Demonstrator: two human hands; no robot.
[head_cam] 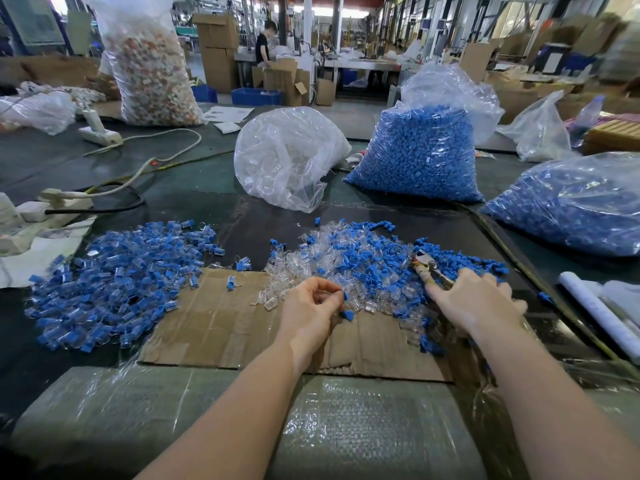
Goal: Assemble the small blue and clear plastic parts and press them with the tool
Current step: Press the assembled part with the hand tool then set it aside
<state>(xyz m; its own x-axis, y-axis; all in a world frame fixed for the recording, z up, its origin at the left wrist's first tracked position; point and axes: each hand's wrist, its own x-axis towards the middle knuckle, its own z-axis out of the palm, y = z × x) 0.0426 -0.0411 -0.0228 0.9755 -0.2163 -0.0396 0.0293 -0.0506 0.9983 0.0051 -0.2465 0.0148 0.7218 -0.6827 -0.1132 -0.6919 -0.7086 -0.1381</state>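
a large heap of joined blue-and-clear plastic pieces (117, 285) lies finished; the loose mixed pile (363, 268) remains. left hand (311, 306) pinches a small blue plastic part (345, 295); right hand (481, 303) grips metal pliers (431, 270).

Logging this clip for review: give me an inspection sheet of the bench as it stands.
Surface: dark bench with a flat cardboard sheet in front.
Job's things: assembled pile at left; loose mixed pile at centre; pliers.
Clutter: clear bag, two bags of blue parts.
Hands: left hand, fingers pinching a blue part; right hand holds the pliers.
Cables: white cord and power strip at left.
Surroundings: cartons and a person behind.
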